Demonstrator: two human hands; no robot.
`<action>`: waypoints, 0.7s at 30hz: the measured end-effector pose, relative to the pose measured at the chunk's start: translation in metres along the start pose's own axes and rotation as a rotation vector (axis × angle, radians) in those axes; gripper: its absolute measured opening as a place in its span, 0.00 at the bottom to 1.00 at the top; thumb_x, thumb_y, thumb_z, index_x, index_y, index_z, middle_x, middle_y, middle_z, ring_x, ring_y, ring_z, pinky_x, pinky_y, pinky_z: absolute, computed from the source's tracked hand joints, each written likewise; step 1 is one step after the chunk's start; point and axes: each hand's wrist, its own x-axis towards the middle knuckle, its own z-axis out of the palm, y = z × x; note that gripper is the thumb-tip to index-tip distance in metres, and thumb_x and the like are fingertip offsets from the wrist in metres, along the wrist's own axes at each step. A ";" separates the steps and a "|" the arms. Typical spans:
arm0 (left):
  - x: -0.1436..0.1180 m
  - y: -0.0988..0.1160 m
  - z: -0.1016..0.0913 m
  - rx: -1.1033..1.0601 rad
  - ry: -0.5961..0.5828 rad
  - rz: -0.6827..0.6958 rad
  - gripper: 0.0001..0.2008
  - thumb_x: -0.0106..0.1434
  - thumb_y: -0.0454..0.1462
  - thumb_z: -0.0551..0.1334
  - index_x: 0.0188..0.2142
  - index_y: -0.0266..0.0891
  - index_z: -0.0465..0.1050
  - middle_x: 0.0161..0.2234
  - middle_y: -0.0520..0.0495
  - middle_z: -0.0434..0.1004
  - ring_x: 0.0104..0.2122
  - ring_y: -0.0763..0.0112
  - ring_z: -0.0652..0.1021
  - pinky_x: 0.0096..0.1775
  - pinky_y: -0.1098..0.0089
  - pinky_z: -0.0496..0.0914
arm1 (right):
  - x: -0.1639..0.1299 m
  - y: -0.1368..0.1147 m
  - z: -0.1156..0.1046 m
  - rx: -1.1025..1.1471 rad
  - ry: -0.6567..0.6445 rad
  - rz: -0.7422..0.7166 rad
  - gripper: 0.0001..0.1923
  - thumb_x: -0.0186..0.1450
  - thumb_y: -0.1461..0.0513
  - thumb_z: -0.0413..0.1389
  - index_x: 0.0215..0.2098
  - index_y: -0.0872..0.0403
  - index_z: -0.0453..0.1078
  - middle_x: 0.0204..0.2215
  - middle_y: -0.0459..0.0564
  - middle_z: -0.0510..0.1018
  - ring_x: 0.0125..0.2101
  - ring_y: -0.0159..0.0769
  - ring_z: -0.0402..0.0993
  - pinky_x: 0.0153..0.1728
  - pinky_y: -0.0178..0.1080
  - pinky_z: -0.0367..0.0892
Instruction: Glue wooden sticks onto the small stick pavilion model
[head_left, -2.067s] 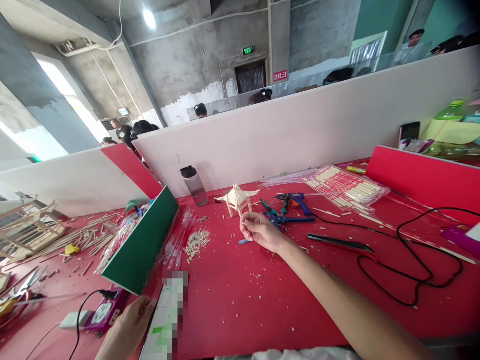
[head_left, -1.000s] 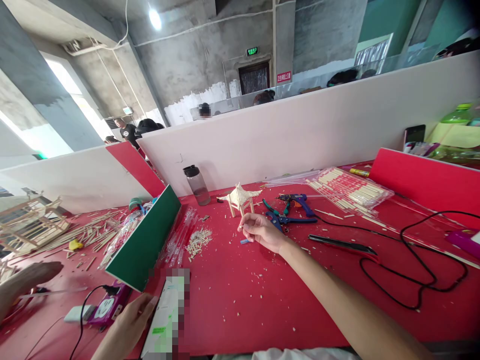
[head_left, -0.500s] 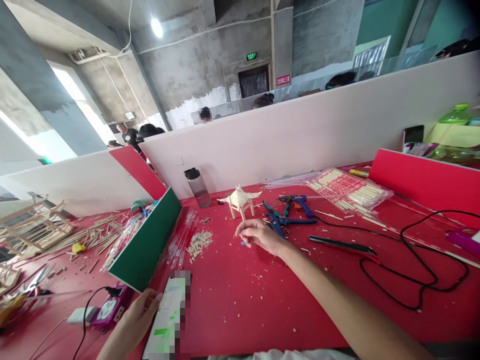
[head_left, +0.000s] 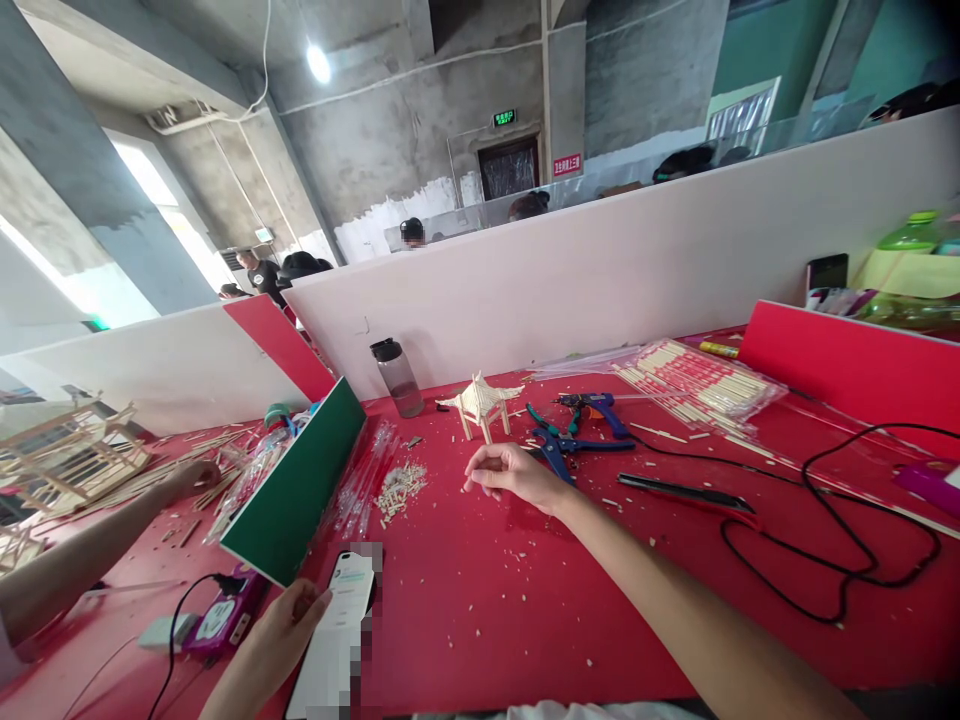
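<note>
A: With 12 o'clock toward the white partition (head_left: 525, 300), where is the stick-built model pavilion (head_left: 480, 403)?

B: It stands upright on the red worktable (head_left: 442, 580), between 11 and 12 o'clock from the right hand (head_left: 504, 474), just beyond its knuckles. That hand is clearly nearer; the left hand (head_left: 291, 612) is well apart, between 7 and 8 o'clock from the model.

A: Any long axis?

B: None stands out under the upturned eaves. The right hand's fingertips aim at 9 o'clock, across the pavilion's front, fingers loosely curled toward the thumb; whether they pinch something small, I cannot tell.

A: And the left?

B: Half-curled at the left edge of a smartphone (head_left: 336, 628) whose long axis runs 7 to 1 o'clock. Whether it grips is unclear.

A: What else surrounds them?

B: A blue-handled cutter (head_left: 596, 444) and hot-glue gun (head_left: 611, 414) at the right hand's 2 o'clock, a utility knife (head_left: 686, 490) at 3. A co-worker's hand (head_left: 199, 475) is at the left hand's 11.
</note>
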 end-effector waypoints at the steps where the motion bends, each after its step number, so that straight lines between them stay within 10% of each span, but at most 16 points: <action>1: 0.000 -0.001 0.000 0.002 -0.004 -0.008 0.29 0.55 0.66 0.54 0.26 0.42 0.67 0.22 0.53 0.65 0.25 0.66 0.70 0.28 0.69 0.66 | 0.000 0.000 0.000 -0.003 0.001 0.000 0.12 0.61 0.55 0.65 0.36 0.55 0.74 0.32 0.53 0.83 0.22 0.28 0.67 0.24 0.33 0.63; 21: -0.034 -0.023 -0.016 0.012 -0.210 -0.038 0.23 0.58 0.60 0.57 0.29 0.43 0.69 0.24 0.51 0.66 0.26 0.67 0.70 0.30 0.69 0.68 | 0.000 0.006 0.000 -0.102 -0.033 0.067 0.18 0.59 0.50 0.66 0.32 0.53 0.67 0.24 0.46 0.78 0.22 0.29 0.68 0.25 0.33 0.64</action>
